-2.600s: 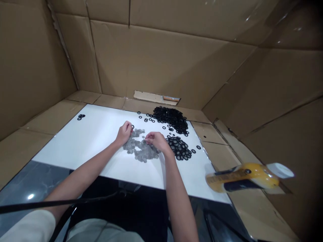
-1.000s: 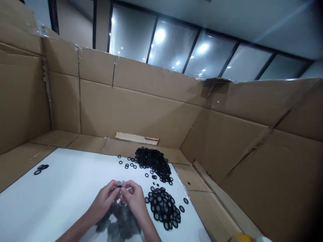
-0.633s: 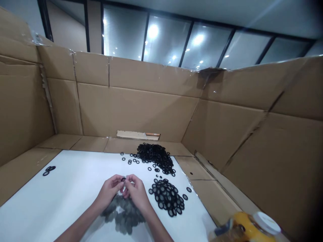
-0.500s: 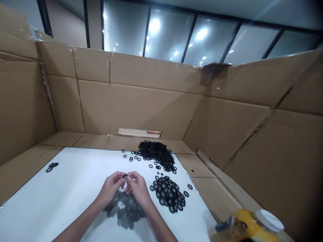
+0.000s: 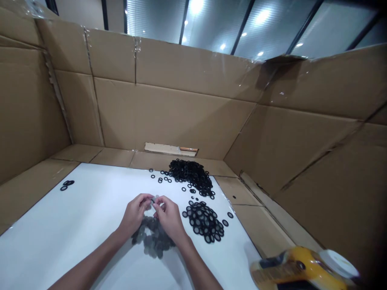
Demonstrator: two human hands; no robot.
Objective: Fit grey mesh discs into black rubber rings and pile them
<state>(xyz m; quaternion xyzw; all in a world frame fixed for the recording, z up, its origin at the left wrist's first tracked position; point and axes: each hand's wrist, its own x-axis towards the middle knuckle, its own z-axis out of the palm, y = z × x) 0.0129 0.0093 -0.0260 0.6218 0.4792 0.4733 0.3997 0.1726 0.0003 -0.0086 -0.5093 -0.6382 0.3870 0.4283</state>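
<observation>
Two hands work together above the middle of the white board (image 5: 36,217), and between them is one small piece (image 5: 155,199), mostly hidden. The fingers of the left hand (image 5: 134,215) and of the right hand (image 5: 169,219) are close together and clamped around it, so only a little edge can be seen. I cannot tell if it is a black ring, a grey disc, or both together. It is round and flat, without a clear long axis, and which way its face points is also hard to make out. Directly under the hands, on the board, lie the grey discs (image 5: 152,237) in a loose heap. Toward the far edge of the board is a dense pile of black rings (image 5: 190,176), and nearer the right edge is a pile of rings (image 5: 204,222) with grey centres. A few rings (image 5: 67,184) sit off the board's far left corner. Past the board's near right corner, a yellow bottle (image 5: 298,268) is cut off by the frame. Cardboard walls (image 5: 169,112) stand around the board, and bright windows (image 5: 211,24) show above them.
</observation>
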